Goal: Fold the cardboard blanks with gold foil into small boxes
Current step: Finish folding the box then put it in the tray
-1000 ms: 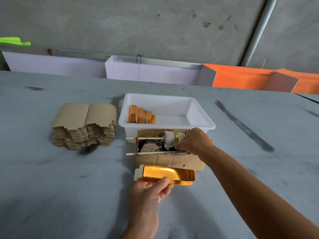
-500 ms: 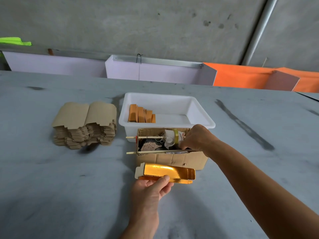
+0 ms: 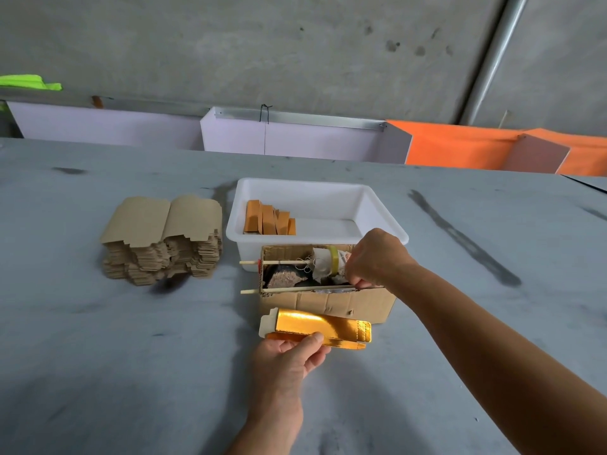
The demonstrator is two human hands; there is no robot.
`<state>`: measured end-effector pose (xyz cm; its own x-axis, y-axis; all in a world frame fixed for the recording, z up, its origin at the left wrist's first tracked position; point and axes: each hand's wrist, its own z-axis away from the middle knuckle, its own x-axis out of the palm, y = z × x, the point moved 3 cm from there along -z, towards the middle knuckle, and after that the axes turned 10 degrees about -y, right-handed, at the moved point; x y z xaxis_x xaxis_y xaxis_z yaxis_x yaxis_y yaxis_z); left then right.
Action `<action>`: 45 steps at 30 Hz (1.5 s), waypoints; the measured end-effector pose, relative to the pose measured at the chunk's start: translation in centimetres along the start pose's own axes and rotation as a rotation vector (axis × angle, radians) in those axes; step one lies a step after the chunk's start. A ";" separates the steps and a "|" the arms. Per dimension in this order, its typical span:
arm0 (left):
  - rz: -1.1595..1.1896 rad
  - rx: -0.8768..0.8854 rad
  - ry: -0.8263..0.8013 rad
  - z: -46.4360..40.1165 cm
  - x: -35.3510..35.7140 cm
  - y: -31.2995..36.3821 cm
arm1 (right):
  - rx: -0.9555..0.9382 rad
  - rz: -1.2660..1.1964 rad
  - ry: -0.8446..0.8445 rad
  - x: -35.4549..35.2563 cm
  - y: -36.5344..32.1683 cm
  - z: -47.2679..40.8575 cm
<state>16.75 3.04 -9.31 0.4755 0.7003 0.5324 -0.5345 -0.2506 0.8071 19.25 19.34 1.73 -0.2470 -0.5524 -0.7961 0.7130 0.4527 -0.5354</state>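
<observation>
One gold-foil blank (image 3: 320, 328) sits low over the grey table (image 3: 98, 356), just in front of a brown cardboard box (image 3: 328, 302); its shiny gold face is turned up, a pale tab shows at its left end, and a narrow flap is folded along its near edge; the left hand (image 3: 289, 356) comes up from below, palm up, its grip pinching that near edge between thumb and fingers; the right hand (image 3: 374, 259) reaches across from the right, forearm stretched, fingers curled down into the cardboard box beside a roll of tape (image 3: 333, 261); what that grip holds cannot be told; behind the box stands a white tub (image 3: 381, 205) holding a row of folded boxes (image 3: 269, 221); a stack of brown blanks (image 3: 164, 239) lies well to the left; bare table spreads on both sides and toward the near edge.
</observation>
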 end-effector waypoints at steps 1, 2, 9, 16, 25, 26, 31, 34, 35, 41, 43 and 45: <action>-0.006 0.006 -0.004 -0.2 0.0 -0.1 | 0.003 0.063 0.025 0.1 -0.1 0.2; -0.010 0.008 -0.006 -0.1 -0.1 0.1 | 0.008 0.127 0.058 0.2 -0.1 0.3; -0.022 0.015 -0.001 -0.2 0.0 0.3 | -0.027 0.179 0.163 0.3 -0.3 0.9; 0.032 0.007 0.018 -0.6 0.3 0.4 | 0.020 0.243 0.036 0.1 -0.9 1.1; 0.086 -0.013 0.054 -1.4 0.8 0.5 | 0.164 -0.353 -0.102 0.1 -0.3 1.8; 0.092 -0.015 0.062 -1.5 0.8 0.6 | 0.170 -0.414 -0.116 0.3 -0.1 2.0; 0.090 -0.023 0.084 -1.7 1.1 0.7 | 0.180 -0.637 -0.121 1.0 0.8 2.8; 0.094 -0.028 0.108 -1.8 1.1 0.6 | 0.165 -0.662 -0.105 1.3 0.7 3.0; 0.091 -0.032 0.116 -1.8 1.0 0.5 | 0.159 -0.670 -0.099 1.3 0.6 3.0; 0.083 -0.060 0.144 -2.0 1.1 0.6 | 0.138 -0.751 -0.091 1.5 0.2 3.7; 0.077 -0.064 0.154 -2.0 1.0 0.6 | 0.130 -0.785 -0.086 1.8 0.4 4.2; 0.068 -0.062 0.160 -1.9 1.0 0.6 | 0.121 -0.814 -0.082 2.1 0.5 4.8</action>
<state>15.56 4.90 -8.82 0.3220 0.7817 0.5341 -0.6062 -0.2631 0.7506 22.28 15.06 1.16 -0.6717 -0.7261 -0.1470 0.3987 -0.1870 -0.8978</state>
